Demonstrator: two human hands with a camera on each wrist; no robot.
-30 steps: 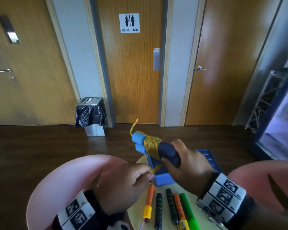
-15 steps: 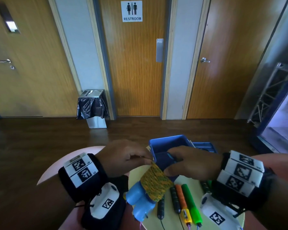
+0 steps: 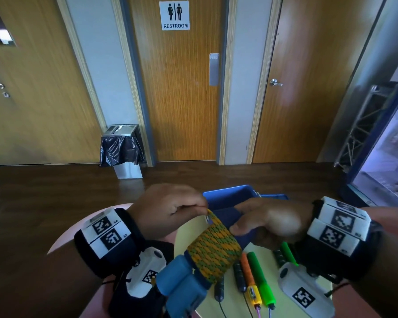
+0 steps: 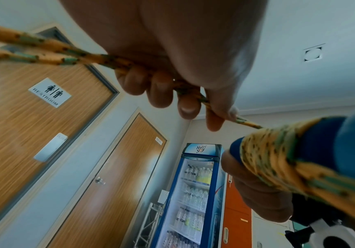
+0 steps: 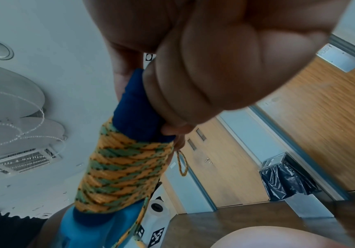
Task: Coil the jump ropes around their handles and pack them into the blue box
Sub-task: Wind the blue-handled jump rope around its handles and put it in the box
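Note:
A pair of blue jump-rope handles (image 3: 182,283) wrapped in orange-and-green rope (image 3: 213,251) is held over the small yellow table (image 3: 269,255). My right hand (image 3: 262,222) grips the dark blue upper end of the handles (image 5: 136,107). My left hand (image 3: 170,208) pinches the loose end of the rope (image 4: 185,90) just above the coil (image 4: 270,151), fingers curled round it. The blue box (image 3: 230,195) stands open right behind both hands. Several other rope handles, black, orange (image 3: 247,265) and green (image 3: 260,271), lie on the table under the bundle.
A pink seat (image 3: 83,228) sits by my left wrist. A lined bin (image 3: 123,151) stands against the wall beside the restroom door (image 3: 177,76). A drinks fridge (image 3: 384,161) stands at the right.
The bundle has swung from pointing up and away to pointing down towards me. My left hand moved up to the top of the coil, pinching the rope end.

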